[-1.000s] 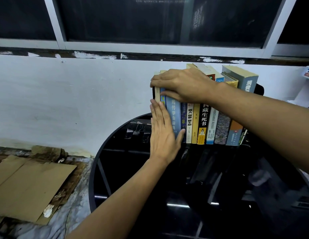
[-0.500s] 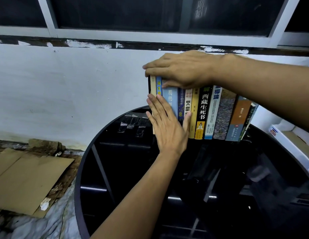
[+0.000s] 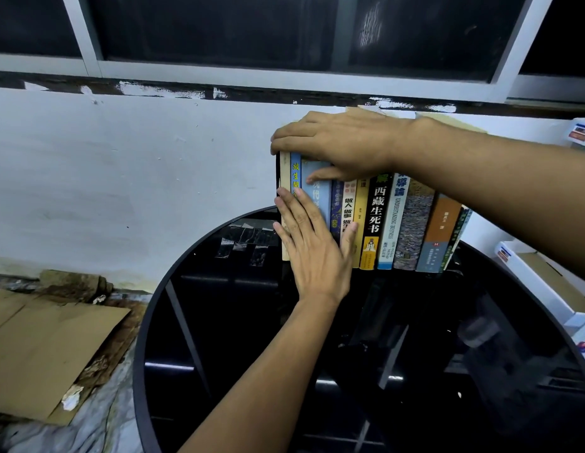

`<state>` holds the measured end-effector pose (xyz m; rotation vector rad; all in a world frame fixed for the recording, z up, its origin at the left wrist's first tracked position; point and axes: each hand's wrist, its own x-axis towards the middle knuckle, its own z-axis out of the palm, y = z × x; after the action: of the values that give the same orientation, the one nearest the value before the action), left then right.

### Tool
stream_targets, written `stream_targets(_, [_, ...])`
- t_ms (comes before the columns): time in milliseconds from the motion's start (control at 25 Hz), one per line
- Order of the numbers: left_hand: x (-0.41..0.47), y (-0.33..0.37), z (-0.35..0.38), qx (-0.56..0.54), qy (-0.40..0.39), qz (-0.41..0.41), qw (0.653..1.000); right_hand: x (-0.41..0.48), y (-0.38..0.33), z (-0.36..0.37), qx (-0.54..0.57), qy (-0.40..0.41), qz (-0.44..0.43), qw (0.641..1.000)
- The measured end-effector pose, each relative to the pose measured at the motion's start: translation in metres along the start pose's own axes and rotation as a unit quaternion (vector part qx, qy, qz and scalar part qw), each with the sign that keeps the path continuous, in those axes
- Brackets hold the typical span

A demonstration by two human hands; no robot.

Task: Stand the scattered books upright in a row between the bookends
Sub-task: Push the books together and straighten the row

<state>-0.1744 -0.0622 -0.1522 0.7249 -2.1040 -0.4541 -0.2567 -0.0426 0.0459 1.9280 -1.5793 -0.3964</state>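
Note:
A row of several books (image 3: 392, 220) stands upright, spines toward me, at the back of a round black glass table (image 3: 239, 338) against the white wall. A thin black bookend (image 3: 277, 171) edge shows at the row's left end; the right bookend is hidden. My left hand (image 3: 312, 246) lies flat with straight fingers against the lower spines of the leftmost books. My right hand (image 3: 340, 145) rests over the tops of the left books, fingers reaching past the left end and thumb pressed on a light blue spine (image 3: 320, 194).
Flattened cardboard (image 3: 46, 351) lies on the floor at the left. White boxes (image 3: 546, 286) stand at the table's right. A window frame (image 3: 284, 76) runs above the wall. Tape scraps (image 3: 245, 243) stick to the glass left of the books.
The view has shifted slightly. Both hands stay on the left end of the row; the right hand sits a little lower over the book tops, and the books stand straighter.

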Motion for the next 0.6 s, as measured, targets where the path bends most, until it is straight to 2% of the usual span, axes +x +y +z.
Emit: stream_targets(600, [-0.0016, 0.0018, 0.0021, 0.012, -0.009, -0.018, 1.0, -0.0013, 0.0008, 0.0053, -0.017, 0.013, -0.01, 1.0])
